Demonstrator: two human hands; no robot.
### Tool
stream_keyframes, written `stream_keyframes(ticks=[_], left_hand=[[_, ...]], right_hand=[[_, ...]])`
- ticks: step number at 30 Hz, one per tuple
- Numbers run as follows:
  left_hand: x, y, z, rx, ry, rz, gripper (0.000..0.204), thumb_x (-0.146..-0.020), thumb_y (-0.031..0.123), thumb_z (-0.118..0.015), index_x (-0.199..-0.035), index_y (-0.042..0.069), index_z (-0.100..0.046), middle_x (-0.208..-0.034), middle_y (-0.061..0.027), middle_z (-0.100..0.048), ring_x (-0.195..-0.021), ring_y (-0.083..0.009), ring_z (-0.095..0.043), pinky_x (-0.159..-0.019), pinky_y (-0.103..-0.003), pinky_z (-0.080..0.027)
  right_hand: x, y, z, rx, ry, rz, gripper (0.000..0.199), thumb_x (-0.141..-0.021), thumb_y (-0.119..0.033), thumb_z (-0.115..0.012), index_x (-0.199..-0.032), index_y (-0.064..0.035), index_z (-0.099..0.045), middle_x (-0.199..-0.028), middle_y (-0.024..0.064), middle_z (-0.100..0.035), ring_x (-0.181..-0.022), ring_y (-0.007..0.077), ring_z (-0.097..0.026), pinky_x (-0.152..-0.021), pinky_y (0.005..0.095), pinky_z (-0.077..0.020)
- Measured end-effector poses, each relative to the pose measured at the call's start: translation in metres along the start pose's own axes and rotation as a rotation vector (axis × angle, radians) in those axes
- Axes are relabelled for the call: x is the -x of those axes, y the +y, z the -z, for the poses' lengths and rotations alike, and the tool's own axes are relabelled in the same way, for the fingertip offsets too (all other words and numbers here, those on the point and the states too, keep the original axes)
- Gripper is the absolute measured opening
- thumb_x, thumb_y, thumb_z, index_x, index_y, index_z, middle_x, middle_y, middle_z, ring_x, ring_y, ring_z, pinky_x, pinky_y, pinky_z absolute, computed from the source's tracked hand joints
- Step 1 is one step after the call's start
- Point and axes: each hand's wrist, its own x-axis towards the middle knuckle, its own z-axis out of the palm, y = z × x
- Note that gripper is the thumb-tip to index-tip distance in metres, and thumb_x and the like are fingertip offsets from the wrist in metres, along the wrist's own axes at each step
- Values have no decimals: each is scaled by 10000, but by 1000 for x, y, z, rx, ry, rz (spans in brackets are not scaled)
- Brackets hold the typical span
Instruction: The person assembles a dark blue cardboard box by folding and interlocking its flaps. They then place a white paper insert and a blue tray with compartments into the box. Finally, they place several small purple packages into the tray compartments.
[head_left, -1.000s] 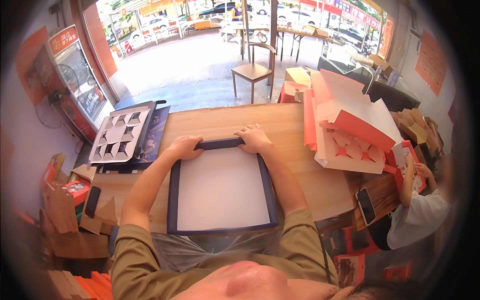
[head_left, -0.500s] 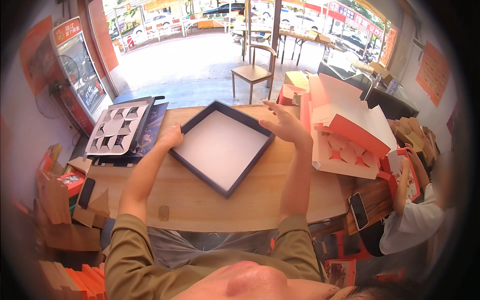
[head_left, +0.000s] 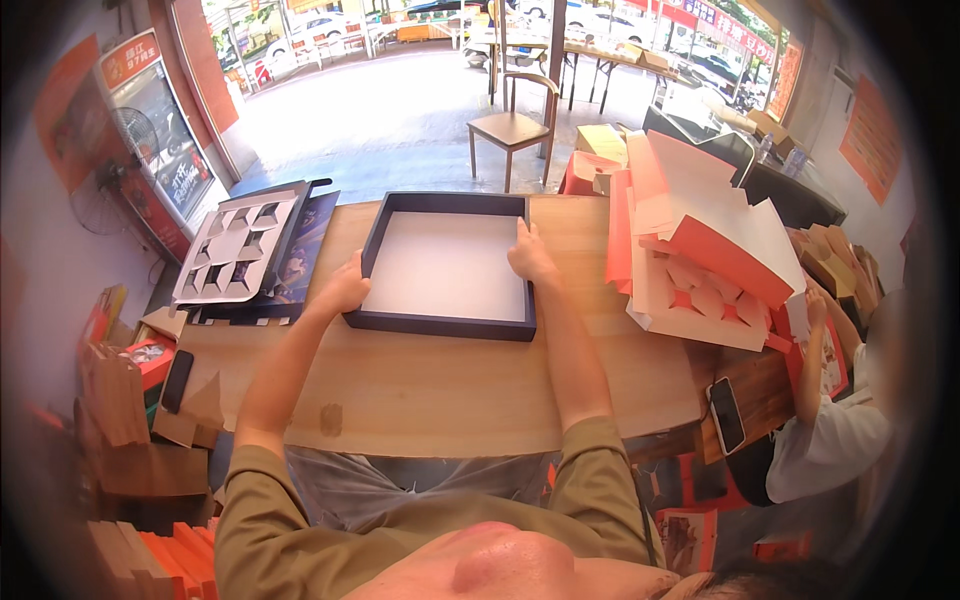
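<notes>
In front of me on the wooden table [head_left: 450,400] lies a shallow dark navy box [head_left: 440,326] with a white inside, its open side up and its edges nearly square to me. My left hand [head_left: 345,287] grips its left wall, fingers closed round the edge. On the opposite side my right hand [head_left: 530,252] is closed on the right wall, a finger or thumb over the rim. Nothing lies inside the box.
At the left, a white divider tray with cut-outs [head_left: 240,250] rests on dark flat boxes [head_left: 305,260]. Pink-red open cartons [head_left: 700,270] pile up at the right. Phones lie near both sides [head_left: 177,381]. A co-worker's arm [head_left: 815,350] handles a red box at far right. A chair [head_left: 512,130] stands beyond the table.
The box has turned from a diamond angle to nearly square with me. My right hand, open with fingers spread before, has closed on the right wall; my left hand keeps its hold.
</notes>
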Motion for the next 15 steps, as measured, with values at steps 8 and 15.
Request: stream_keyframes(ticks=[8,15], left_hand=[[-7,-21,-17,382,94,-115,871,-942,196,-613,-1723,30,-265,-1747,-258,-352,-1651,-365,-282,-1318,-411,-252],[3,19,-18,481,60,-84,863,-945,241,-625,-1721,63,-290,-1700,-254,-423,-1585,-397,-382,-1292,-417,-296]], right_hand=[[-7,17,28,-94,-99,55,938,-977,-169,-550,-1718,79,-31,-1736,341,-300,-1601,461,-348,-1310,438,-335],[2,29,26,-83,-143,-42,947,-998,-253,-568,-1727,60,-53,-1755,294,-300,-1598,438,-368,-1312,464,-332]])
